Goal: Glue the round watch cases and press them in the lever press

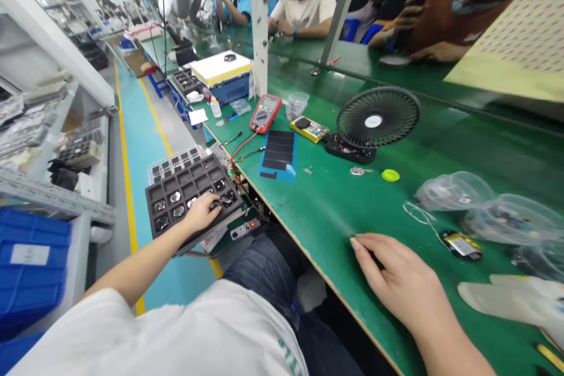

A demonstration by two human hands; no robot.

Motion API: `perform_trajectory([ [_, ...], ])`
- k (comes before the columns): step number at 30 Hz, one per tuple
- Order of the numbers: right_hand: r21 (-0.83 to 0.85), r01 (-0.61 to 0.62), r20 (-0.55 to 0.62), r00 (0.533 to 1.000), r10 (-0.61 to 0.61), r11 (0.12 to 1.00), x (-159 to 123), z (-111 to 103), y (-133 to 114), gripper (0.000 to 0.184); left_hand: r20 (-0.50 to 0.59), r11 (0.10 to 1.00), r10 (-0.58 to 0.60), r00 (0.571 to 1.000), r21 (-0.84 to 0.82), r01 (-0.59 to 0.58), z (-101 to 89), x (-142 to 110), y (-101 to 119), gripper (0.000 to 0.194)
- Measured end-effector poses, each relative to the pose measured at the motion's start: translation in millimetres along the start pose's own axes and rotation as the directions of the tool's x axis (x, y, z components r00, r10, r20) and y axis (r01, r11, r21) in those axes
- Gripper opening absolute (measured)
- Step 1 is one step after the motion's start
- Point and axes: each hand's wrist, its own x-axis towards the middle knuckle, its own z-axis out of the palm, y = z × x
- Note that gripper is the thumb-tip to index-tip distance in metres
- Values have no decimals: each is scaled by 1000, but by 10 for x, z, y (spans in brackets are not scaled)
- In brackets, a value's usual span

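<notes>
Tray: You have a dark grey foam tray (pixel 189 197) with square compartments at the front edge of the desk (pixel 335 211). Round metal pieces (pixel 175 197) sit in several compartments.

Left grip: Your left hand (pixel 201 213) is on the tray, fingers curved down. Your fingertips (pixel 215 205) touch the round pieces near the far corner. I cannot tell if you have hold of one.

Right grip: Your right hand (pixel 396 273) lies on the desk, fingers close together and a little curved, holding nothing.

Nearby: A clear plastic tray (pixel 173 165) is just behind the foam tray. A small black and yellow pack (pixel 461 245) is near your right hand, beside clear plastic bags (pixel 453 191).

Writing: The label on the small pack is too small to read.
</notes>
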Motion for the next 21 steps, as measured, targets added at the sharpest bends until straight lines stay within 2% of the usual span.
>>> perform_trajectory([
  [2,-16,12,-9,1000,-12,1000,-7,-1,7,37,34,998,57,998,29,-58,-13,94,64,29],
  [5,-41,28,-23,999,-29,999,-8,-2,9,39,74,994,82,994,71,-87,-25,232,116,28],
  [13,-69,36,-21,999,-38,997,6,-30,-5,41,242,986,29,970,155,-68,-72,573,146,32],
  [21,-71,25,10,1000,-24,997,14,-54,-7,42,343,983,-37,939,180,-27,-137,668,212,38],
])
